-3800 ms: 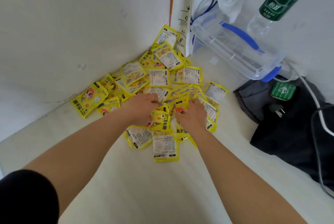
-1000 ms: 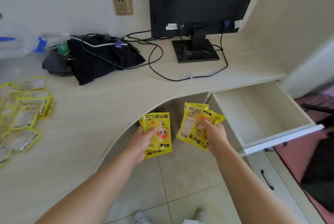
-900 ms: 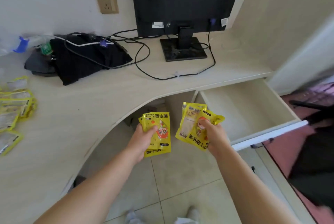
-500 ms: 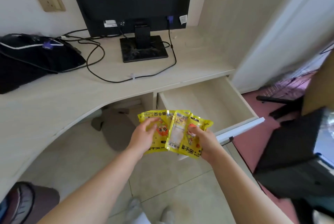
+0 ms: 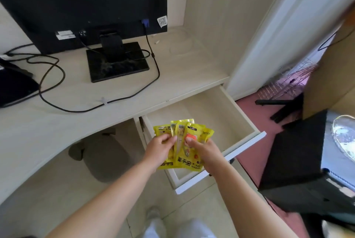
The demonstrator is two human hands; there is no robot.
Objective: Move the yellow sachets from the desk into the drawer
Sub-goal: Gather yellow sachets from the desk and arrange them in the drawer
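Note:
Both my hands hold a fanned bunch of yellow sachets [image 5: 194, 132] over the front left part of the open drawer [image 5: 221, 114]. My left hand [image 5: 160, 149] grips the left sachets, thumb on top. My right hand [image 5: 206, 153] pinches the right sachets, which overlap the left ones. The drawer is pale wood with a white front [image 5: 230, 158] and its visible inside holds nothing. The pile of sachets on the desk is out of view.
The pale desk [image 5: 96, 107] carries a black monitor [image 5: 82, 3] on a square base [image 5: 117, 62], black cables [image 5: 57, 76] and a dark bag [image 5: 13, 87] at the left edge. A black box [image 5: 295, 153] stands on the floor right of the drawer.
I have turned right from the pile of sachets with sachets in each hand. My hands have come together and moved over the open drawer, so the two bunches now overlap.

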